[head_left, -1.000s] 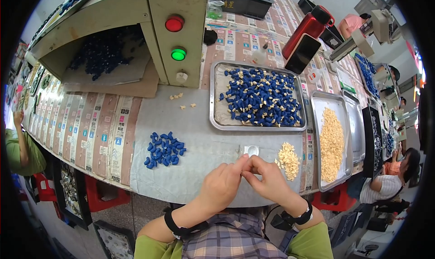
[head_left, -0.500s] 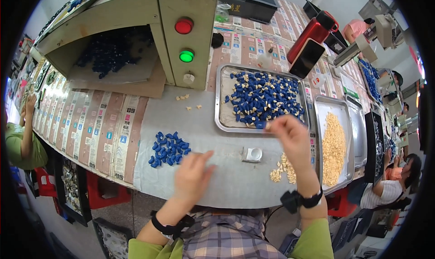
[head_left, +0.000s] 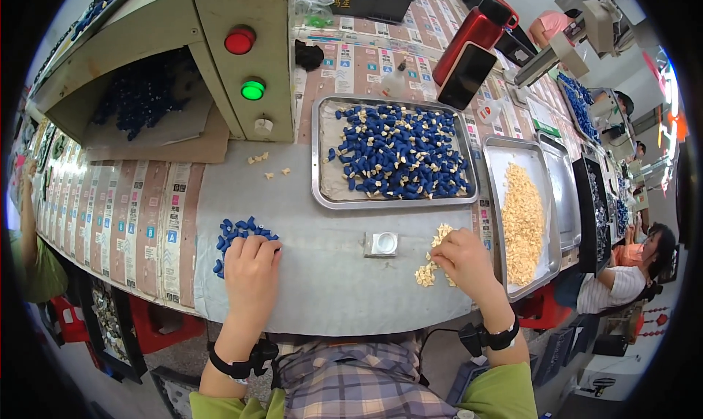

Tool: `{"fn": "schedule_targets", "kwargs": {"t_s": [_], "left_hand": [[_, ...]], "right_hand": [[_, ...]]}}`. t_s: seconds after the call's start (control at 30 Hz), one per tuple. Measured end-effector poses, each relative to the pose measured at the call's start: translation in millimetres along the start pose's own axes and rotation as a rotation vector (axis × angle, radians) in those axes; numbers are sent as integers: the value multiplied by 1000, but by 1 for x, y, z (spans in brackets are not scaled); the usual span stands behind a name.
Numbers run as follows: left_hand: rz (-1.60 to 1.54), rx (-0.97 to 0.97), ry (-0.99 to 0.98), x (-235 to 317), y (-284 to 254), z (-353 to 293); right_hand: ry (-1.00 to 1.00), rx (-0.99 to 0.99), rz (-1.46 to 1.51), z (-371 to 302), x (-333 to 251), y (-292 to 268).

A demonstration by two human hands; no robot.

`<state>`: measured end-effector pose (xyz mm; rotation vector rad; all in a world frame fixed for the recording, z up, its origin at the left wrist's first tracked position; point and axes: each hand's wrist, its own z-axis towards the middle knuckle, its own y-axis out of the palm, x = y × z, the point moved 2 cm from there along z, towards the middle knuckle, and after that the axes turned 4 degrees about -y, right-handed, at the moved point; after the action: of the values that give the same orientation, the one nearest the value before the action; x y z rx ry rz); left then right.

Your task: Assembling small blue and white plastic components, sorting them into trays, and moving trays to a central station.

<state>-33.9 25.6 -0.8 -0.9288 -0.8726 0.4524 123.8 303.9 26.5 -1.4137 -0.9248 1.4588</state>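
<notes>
At the left of the grey sheet lies a small heap of blue elbow-shaped pieces point(head_left: 233, 232). My left hand point(head_left: 251, 272) is over its near side, fingers pinched, with a bit of a blue piece showing at the tips. My right hand point(head_left: 466, 264) pinches at the small pile of cream-coloured chips point(head_left: 425, 275); what its fingertips hold is hidden. Between the hands sits a small block with a round white cup point(head_left: 384, 243). Behind it, a metal tray point(head_left: 395, 204) holds many blue pieces with cream chips fitted or lying among them.
A second metal tray point(head_left: 547, 272) on the right holds a large cream chip heap. A machine with red and green lights point(head_left: 245, 53) stands at the left back. A red flask point(head_left: 474, 42) and a phone point(head_left: 466, 77) stand behind the tray. Other people sit at both sides.
My right hand has left the tray's near edge, where it held a blue piece with a cream tip, and come down to the chips. My left hand has moved left onto the blue heap and closed.
</notes>
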Motion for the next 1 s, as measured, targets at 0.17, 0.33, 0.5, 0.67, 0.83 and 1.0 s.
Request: {"fn": "schedule_targets", "kwargs": {"t_s": [0.17, 0.33, 0.5, 0.67, 0.83, 1.0], "left_hand": [[-191, 4, -10, 18, -4, 4], [-1192, -373, -431, 42, 17, -15], [-1580, -623, -527, 61, 34, -25], [-1499, -636, -582, 63, 35, -25], [-1369, -609, -578, 66, 38, -28], [-1172, -563, -455, 62, 41, -31]], "right_hand": [[-67, 73, -78, -6, -2, 8], [-127, 84, -76, 0, -1, 13], [-80, 140, -35, 5, 0, 11], [214, 130, 509, 21, -20, 3], [295, 61, 667, 43, -32, 19], [-16, 139, 169, 51, -36, 37]]}}
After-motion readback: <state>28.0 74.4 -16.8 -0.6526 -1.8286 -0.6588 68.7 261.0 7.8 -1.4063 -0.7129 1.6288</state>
